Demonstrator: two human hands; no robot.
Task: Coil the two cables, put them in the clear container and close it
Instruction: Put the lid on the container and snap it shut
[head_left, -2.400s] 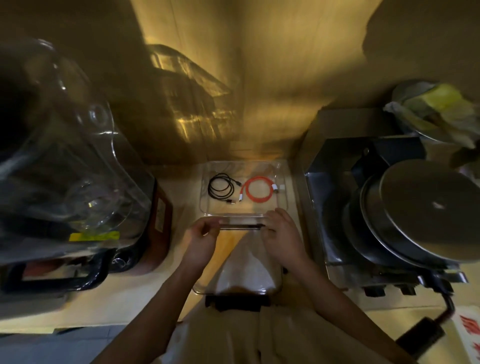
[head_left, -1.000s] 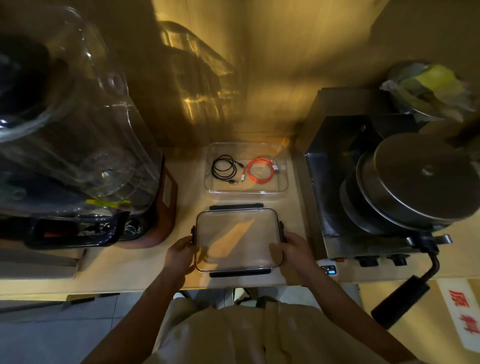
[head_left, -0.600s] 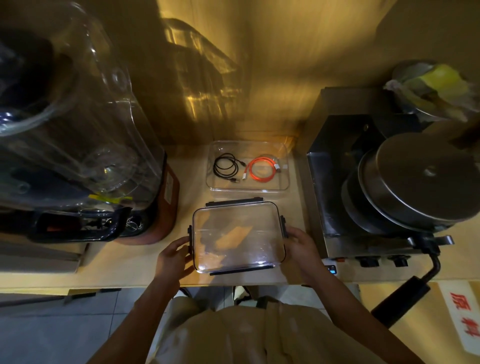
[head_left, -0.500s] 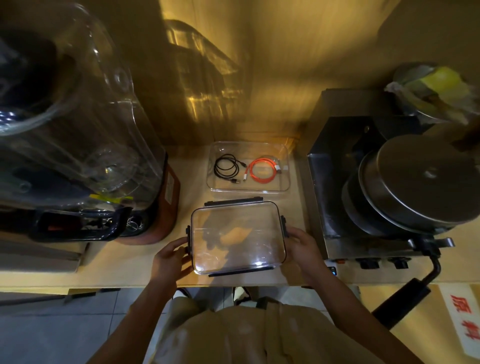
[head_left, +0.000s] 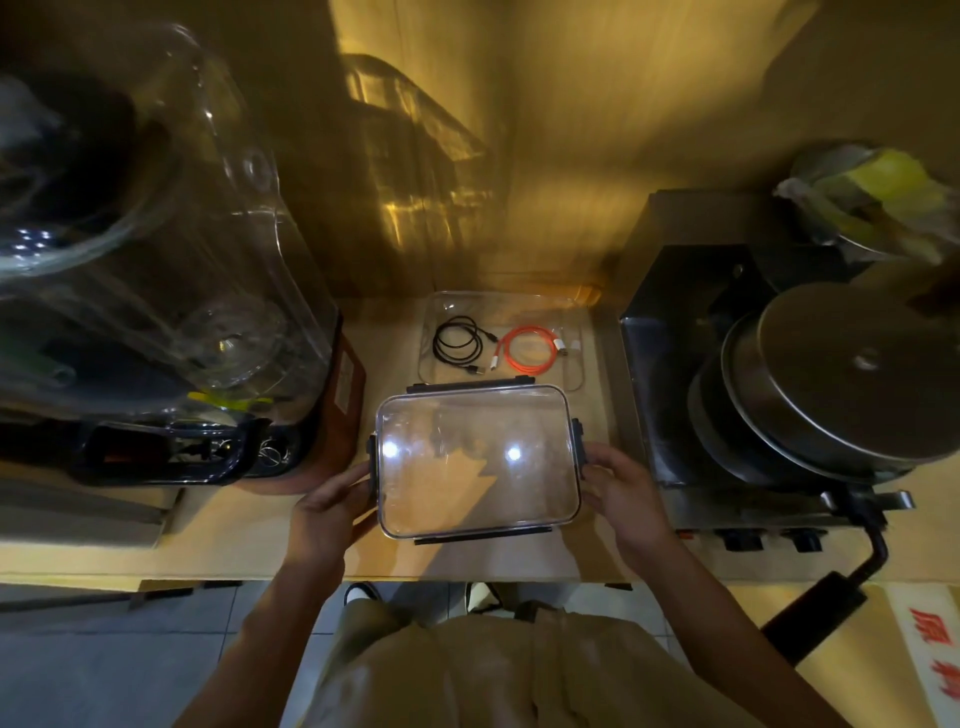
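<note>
Lid (head_left: 478, 462): gripped at its short edges by the left hand (head_left: 327, 512) and right hand (head_left: 621, 493), near the counter edge.
Clear container (head_left: 576, 364): uncovered behind the lid; black cable (head_left: 457, 343) and orange cable (head_left: 527, 349) coiled inside.
Room: hemmed between blender (head_left: 156, 291) and steel appliance (head_left: 779, 374).
Unclear: whether the lid touches the counter.

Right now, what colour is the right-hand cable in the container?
Orange cable with white plugs, seen in the head view.
</note>
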